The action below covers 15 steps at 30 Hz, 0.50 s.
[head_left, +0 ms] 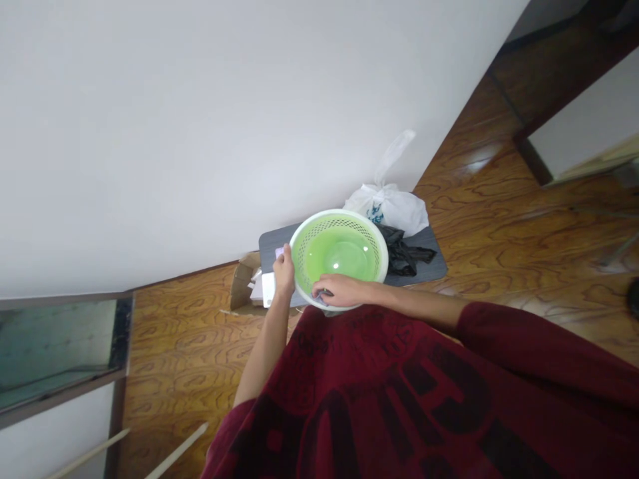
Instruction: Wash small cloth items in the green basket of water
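A round plastic basket (pixel 349 256), green inside with a white rim and a band of lattice holes, rests on a small dark grey table (pixel 277 241). My left hand (pixel 283 273) is closed on the basket's left rim, thumb up. A small pale purple piece (pixel 279 253) shows beside that thumb; I cannot tell whether the hand holds it. My right hand (pixel 342 290) reaches over the near rim with its fingers curled against the inner wall. Something small, greyish and bunched shows under those fingers, too hidden to name.
Behind the basket stands a tied white plastic bag (pixel 399 209), with a crumpled black plastic bag (pixel 403 254) at its right. A white flat object (pixel 268 289) lies at the table's left edge, beside an open cardboard box (pixel 243 286) on the wooden floor (pixel 170 339). A white wall (pixel 200 133) rises behind.
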### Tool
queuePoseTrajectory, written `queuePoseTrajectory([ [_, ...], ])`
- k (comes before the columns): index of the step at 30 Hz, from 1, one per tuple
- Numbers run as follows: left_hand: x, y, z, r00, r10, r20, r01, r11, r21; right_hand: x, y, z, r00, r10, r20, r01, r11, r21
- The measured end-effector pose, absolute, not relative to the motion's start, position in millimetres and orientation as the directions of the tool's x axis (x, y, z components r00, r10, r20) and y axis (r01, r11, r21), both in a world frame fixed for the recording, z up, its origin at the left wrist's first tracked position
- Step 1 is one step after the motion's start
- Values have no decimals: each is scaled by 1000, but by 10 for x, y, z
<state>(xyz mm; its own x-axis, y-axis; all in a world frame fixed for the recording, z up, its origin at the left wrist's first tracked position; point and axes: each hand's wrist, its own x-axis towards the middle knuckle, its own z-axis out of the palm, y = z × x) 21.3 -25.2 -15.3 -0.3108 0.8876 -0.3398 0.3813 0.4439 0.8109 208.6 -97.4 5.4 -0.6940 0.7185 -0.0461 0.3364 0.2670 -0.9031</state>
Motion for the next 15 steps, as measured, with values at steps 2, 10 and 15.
queuePoseTrajectory([
  [2,219,-257,-141,-304,894,-329,396,433,810,2071,-1020,67,-680,732,-49,368,283,-886],
  [10,239,-254,-101,-328,930,-165,540,327,775,1910,-1096,202,-667,745,0,464,416,-782],
  [15,246,-265,-100,-308,945,-112,551,273,789,2451,-1300,205,-716,698,-31,598,590,-543],
])
